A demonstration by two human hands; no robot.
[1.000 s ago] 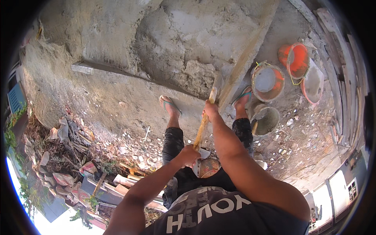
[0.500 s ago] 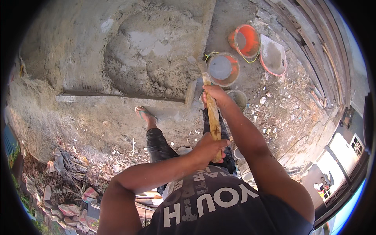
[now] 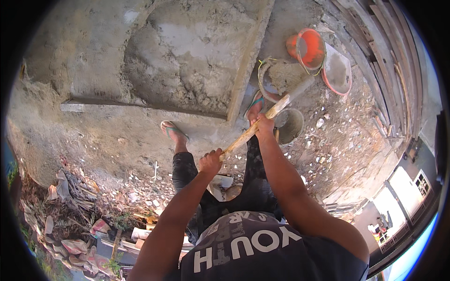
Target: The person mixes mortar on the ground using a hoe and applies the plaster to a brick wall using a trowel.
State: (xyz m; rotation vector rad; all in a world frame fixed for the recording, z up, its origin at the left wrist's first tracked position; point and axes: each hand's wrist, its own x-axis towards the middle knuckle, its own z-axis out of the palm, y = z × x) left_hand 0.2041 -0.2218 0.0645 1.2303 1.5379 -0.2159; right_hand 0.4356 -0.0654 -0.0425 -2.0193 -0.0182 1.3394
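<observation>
From my end of the feed, I have both hands on one long-handled tool (image 3: 240,139). The left hand (image 3: 210,161) is closed in a fist around the near end of its pale wooden handle, and the right hand (image 3: 265,125) wraps the same handle farther up, fingers curled tight. So the tool runs slantwise from the left hand through the right, and its grey far end (image 3: 301,87) reaches beyond the right hand, over the rim of a bucket (image 3: 261,83) with grey mortar (image 3: 285,75) inside. Whether that end touches the mortar, I can't tell from here.

Just to the right of the right hand I've got a grey bucket (image 3: 299,125), open side up. Farther off, up and right of that hand, there's an orange bucket (image 3: 317,52), tilted, with a shallow red-rimmed container (image 3: 345,92) right beside it.

Ahead of both hands I see a bed of wet mortar (image 3: 180,70), with one board (image 3: 251,58) along its right side and another board (image 3: 145,109) along its near side. The right foot (image 3: 254,108) is just beyond the right hand; the left foot (image 3: 175,132) is ahead of the left hand and off to its left.
</observation>
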